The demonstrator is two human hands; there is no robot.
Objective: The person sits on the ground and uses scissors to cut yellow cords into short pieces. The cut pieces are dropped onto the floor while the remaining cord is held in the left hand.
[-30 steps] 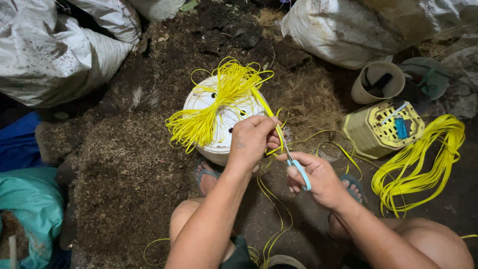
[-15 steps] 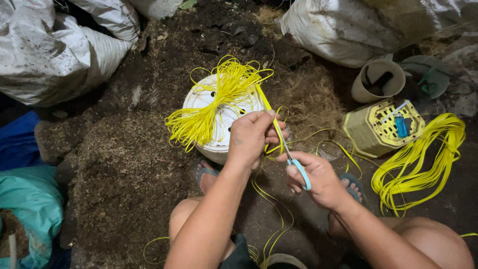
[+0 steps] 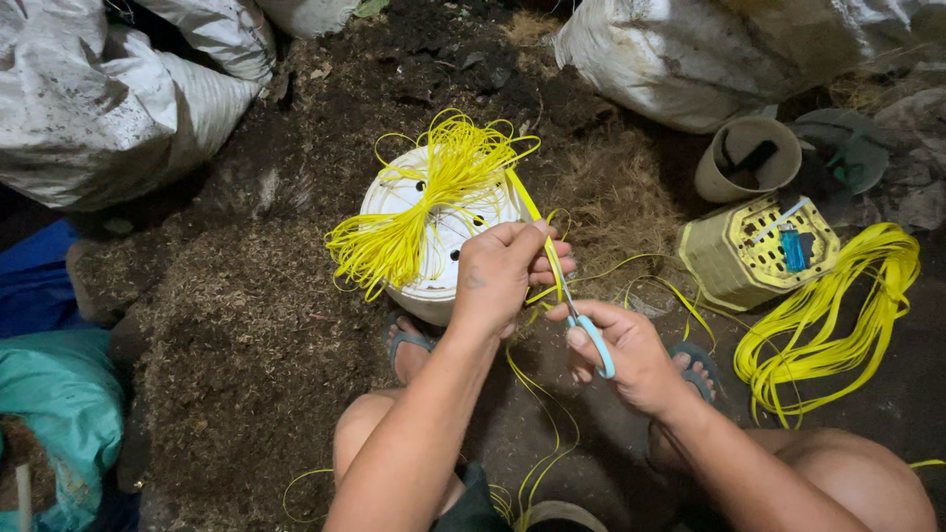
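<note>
- The left hand pinches a yellow strip between thumb and fingers, at about 4 o'clock from the white pot.
- The right hand is clenched round blue-handled scissors, whose blades reach up to the strip just beside the left fingers.
- The pot sits upside down on the ground at frame centre, holes in its base; a bundle of cut yellow strips lies draped across it.
- More strips trail from the hands down toward 6 o'clock, between the person's knees.
- The ground is dark soil covered with dry husk and fibre, heaped at 9 o'clock.
- White sacks lie at 10 o'clock, another sack at 1 o'clock.
- At 3 o'clock sits a yellow basket, tipped on its side, with a coil of yellow strip just beside it.
- A tan pot lies at 2 o'clock.
- A teal bag sits at 8 o'clock.
- The feet wear sandals.
</note>
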